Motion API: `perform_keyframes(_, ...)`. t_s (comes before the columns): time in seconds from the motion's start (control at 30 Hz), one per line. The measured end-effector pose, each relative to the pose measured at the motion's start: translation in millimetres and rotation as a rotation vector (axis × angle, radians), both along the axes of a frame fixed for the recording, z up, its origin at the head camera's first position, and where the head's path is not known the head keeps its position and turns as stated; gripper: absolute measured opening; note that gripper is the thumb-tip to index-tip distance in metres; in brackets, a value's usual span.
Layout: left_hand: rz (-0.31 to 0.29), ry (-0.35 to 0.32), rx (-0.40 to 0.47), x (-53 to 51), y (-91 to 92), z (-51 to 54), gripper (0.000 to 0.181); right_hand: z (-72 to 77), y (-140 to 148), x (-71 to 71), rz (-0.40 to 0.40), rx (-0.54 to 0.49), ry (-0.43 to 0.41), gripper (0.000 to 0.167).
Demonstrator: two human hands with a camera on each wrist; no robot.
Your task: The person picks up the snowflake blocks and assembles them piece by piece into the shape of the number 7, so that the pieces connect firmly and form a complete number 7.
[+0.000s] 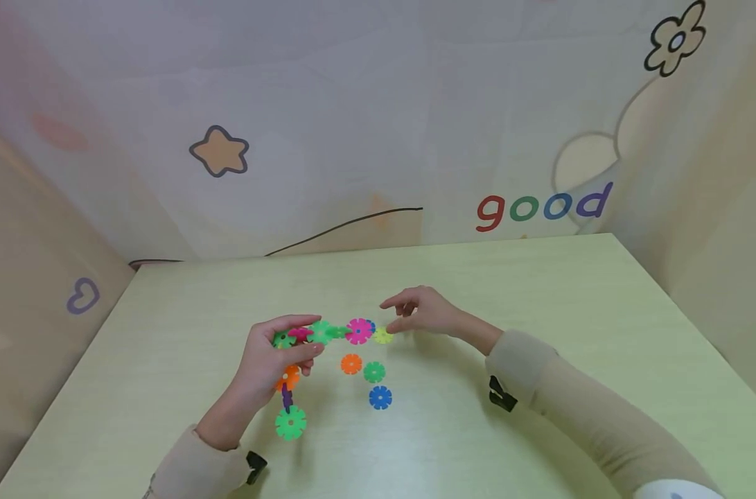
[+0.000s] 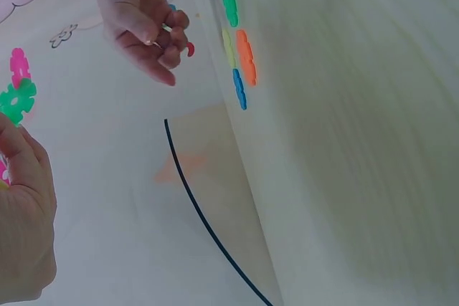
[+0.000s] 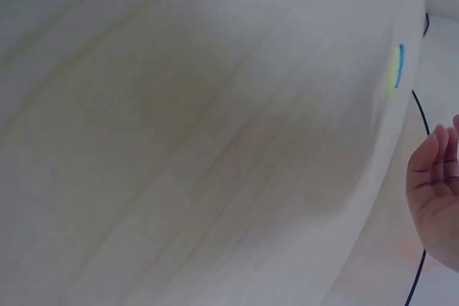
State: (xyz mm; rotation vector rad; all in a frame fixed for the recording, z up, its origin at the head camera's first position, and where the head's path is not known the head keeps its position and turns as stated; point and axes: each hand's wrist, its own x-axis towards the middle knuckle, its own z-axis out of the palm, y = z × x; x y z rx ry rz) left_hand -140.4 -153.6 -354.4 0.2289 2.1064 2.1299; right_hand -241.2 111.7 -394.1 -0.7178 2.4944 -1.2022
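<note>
My left hand (image 1: 260, 357) grips a chain of interlocking snowflake discs (image 1: 320, 333), its thumb in front. Green and pink discs reach rightward from it, ending at a pink disc (image 1: 359, 331). Below the hand hang an orange disc, a purple disc (image 1: 287, 399) and a green disc (image 1: 290, 423). My right hand (image 1: 432, 313) hovers over the table with loosely bent fingers and holds nothing. Nearest to it is a loose yellow disc (image 1: 384, 335); in the left wrist view, the hand (image 2: 140, 23) is well apart from the loose discs.
On the table (image 1: 477, 430) lie an orange disc (image 1: 351, 364), a green disc (image 1: 374, 372) and a blue disc (image 1: 380, 398). Another blue disc (image 1: 371, 326) shows partly behind the chain's pink end. A printed cloth backdrop (image 1: 353, 138) rises along the table's far edge.
</note>
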Motion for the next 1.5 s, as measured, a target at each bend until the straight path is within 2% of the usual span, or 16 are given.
perform_keyframes(0.2, 0.004, 0.005, -0.004, -1.1, -1.5, -0.3, 0.042, -8.8, -3.4, -3.9, 0.003, 0.107, 0.005, 0.044)
perform_keyframes(0.47, -0.009, 0.010, 0.021, -0.5, -3.3, -0.1, 0.043, -22.2, -3.4, -7.4, 0.028, 0.193, 0.004, 0.043)
perform_keyframes(0.77, -0.010, 0.008, 0.029, -1.2, -4.6, -0.2, 0.041, -21.9, -9.5, -5.9, 0.058, 0.255, 0.054, 0.039)
perform_keyframes(0.93, -0.004, 0.000, 0.020, -1.5, -4.9, -0.9, 0.042, -21.6, -12.2, -5.4, 0.053, 0.261, 0.061, 0.032)
perform_keyframes(1.17, 0.005, -0.010, 0.007, -2.2, -5.7, -3.1, 0.044, -18.2, -13.6, -3.6, -0.021, 0.260, 0.013, 0.024)
perform_keyframes(1.5, 0.012, -0.017, 0.000, -2.4, -4.0, -3.0, 0.042, -9.3, -5.3, -1.4, -0.057, 0.154, -0.082, 0.010)
